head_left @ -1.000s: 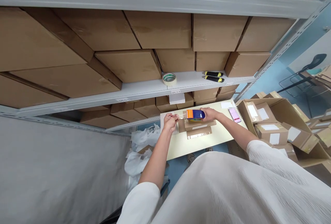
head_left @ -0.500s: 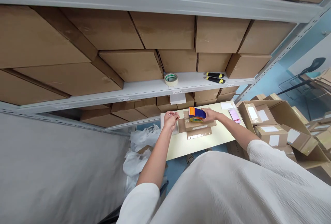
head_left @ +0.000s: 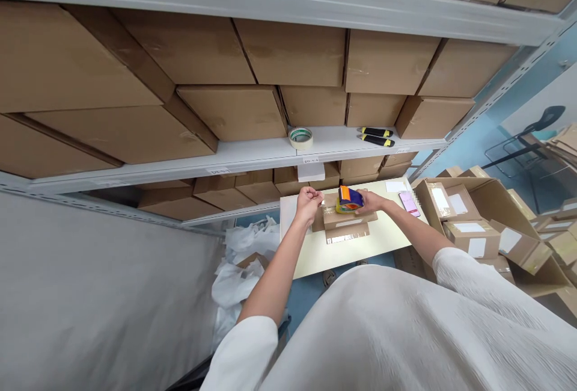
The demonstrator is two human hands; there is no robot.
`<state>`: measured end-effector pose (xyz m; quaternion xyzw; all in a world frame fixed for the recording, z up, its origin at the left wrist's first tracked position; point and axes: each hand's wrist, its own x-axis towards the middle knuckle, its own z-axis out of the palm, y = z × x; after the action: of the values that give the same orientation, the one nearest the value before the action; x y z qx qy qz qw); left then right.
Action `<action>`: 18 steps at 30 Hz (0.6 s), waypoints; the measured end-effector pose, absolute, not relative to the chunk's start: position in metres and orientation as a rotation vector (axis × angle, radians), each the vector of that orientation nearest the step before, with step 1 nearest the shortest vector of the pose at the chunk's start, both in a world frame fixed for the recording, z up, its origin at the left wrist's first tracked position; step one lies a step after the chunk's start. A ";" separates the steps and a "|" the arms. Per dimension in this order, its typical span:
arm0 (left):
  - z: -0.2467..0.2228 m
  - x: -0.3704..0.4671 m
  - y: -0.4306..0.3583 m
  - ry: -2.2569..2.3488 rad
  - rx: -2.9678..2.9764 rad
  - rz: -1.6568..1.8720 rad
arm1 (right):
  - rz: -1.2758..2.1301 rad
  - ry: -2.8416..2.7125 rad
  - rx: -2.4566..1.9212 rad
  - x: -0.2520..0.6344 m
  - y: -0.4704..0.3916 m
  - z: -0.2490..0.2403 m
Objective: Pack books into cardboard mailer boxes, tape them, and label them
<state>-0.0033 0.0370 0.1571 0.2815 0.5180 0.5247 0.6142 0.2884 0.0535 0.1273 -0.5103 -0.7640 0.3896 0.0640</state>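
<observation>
In my right hand [head_left: 370,201] is a blue and orange tape dispenser [head_left: 350,200], held over the far part of a small cardboard box [head_left: 336,218]. The box lies on the pale tabletop [head_left: 324,260] with a flap spread toward me, and shiny tape shows along the flap's near edge. Just left of the box, my left hand [head_left: 308,206] is closed in a pinch near the dispenser's front. Whatever its fingertips hold is too small to make out.
A phone [head_left: 410,204] and a white paper [head_left: 395,186] lie at the table's right. A large carton [head_left: 509,195] of labelled boxes stands beyond. On the shelf ahead are a tape roll [head_left: 300,138] and two yellow-black cutters [head_left: 377,140]. White plastic bags [head_left: 238,289] lie below left.
My left hand has moved right, toward the dispenser, still pinched. The dispenser in my right hand has shifted slightly right and tilted. The box stays in place.
</observation>
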 end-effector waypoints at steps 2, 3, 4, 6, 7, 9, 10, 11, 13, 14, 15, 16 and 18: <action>0.159 0.001 0.037 1.170 0.655 1.206 | 1.146 -2.300 -1.582 0.290 0.053 0.123; 0.160 0.003 0.038 1.154 0.659 1.205 | 1.118 -2.297 -1.613 0.290 0.053 0.122; 0.161 0.004 0.038 1.139 0.663 1.203 | 1.092 -2.297 -1.642 0.290 0.052 0.120; 0.162 0.005 0.039 1.119 0.670 1.198 | 1.072 -2.291 -1.659 0.290 0.052 0.118; 0.163 0.005 0.039 1.117 0.670 1.195 | 1.087 -2.285 -1.640 0.290 0.052 0.118; 0.163 0.003 0.039 1.123 0.661 1.191 | 1.139 -2.259 -1.581 0.290 0.051 0.119; 0.163 0.001 0.039 1.126 0.655 1.189 | 1.166 -2.243 -1.561 0.289 0.051 0.119; 0.163 0.000 0.039 1.130 0.649 1.188 | 1.190 -2.227 -1.553 0.289 0.051 0.119; 0.162 -0.003 0.039 1.136 0.647 1.183 | 1.240 -2.198 -1.549 0.289 0.052 0.120; 0.162 -0.004 0.039 1.137 0.651 1.181 | 1.266 -2.185 -1.541 0.289 0.052 0.120; 0.162 -0.005 0.039 1.134 0.660 1.178 | 1.288 -2.172 -1.526 0.289 0.053 0.120; 0.161 -0.006 0.039 1.129 0.672 1.176 | 1.304 -2.163 -1.510 0.288 0.053 0.120; 0.161 -0.007 0.039 1.117 0.692 1.174 | 1.292 -2.162 -1.503 0.287 0.053 0.122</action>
<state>-0.0071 0.0387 0.1608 0.3030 0.4890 0.5140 0.6363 0.2866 0.0535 0.1216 -0.5096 -0.7332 0.4380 0.1043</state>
